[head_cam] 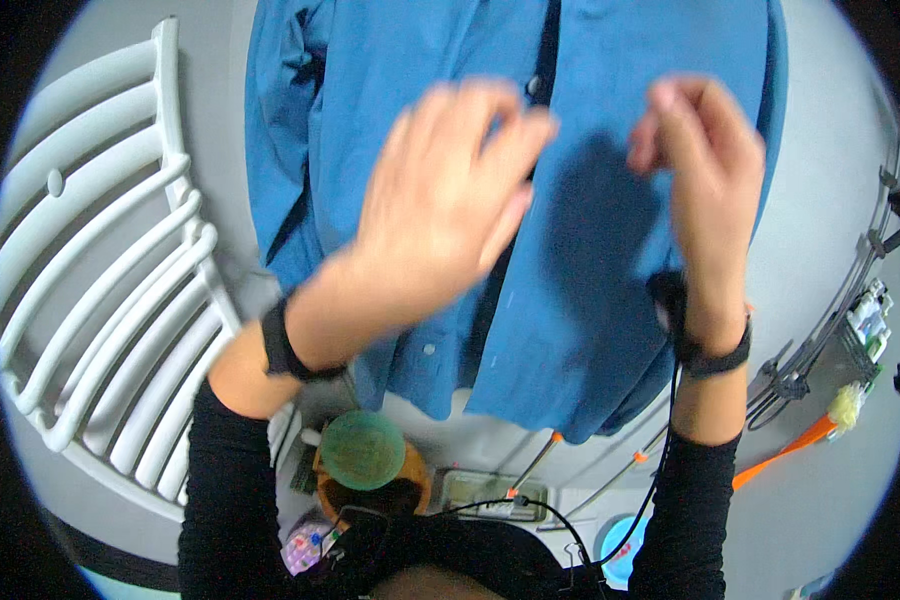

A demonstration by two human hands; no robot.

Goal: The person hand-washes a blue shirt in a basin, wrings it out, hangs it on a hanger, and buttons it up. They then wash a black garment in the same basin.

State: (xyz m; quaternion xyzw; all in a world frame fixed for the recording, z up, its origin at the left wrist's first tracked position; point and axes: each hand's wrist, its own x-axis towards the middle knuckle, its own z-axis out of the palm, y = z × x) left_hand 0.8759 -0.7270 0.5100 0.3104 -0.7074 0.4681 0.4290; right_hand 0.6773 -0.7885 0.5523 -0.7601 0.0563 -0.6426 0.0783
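A blue long garment with buttons down its front, apparently a shirt [600, 300], hangs before me with its front parted over a dark strip. My left hand [450, 172], blurred, is in front of the garment's middle, its fingers bent and apart, with nothing seen in it. Over the garment's right side is my right hand [697, 135], fingers curled inward; whether it holds anything cannot be told. A shadow falls on the cloth between the hands. Both wrists wear black bands.
A white towel radiator [120, 247] is on the left wall. Below are a green basin [364, 450], an orange bucket [416, 480], a floor drain [495, 495] and a blue basin [622, 547]. Orange-jointed poles [536, 461] stand beneath the garment. A wall rack [866, 330] holds bottles at right.
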